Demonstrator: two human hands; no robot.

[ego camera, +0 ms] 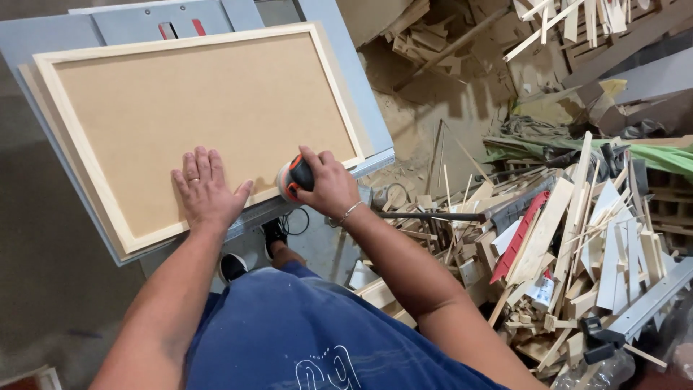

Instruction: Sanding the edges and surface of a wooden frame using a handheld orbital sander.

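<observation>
Sanding is under way: a wood-framed fibreboard panel is pinned on the grey tabletop by the left hand, spread flat, while an orange-and-black sander, gripped in the right hand, is pressed at the panel's near edge, seemingly next to be guided along that rail.

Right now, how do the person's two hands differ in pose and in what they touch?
The left hand lies flat, fingers spread, pressing on the brown board of the framed panel; the right hand is curled around an orange and black sander. The left hand holds nothing, while the right grips the tool at the panel's lower frame edge. The left wears a ring; the right wrist carries a bracelet. Both rest on the same panel.
</observation>
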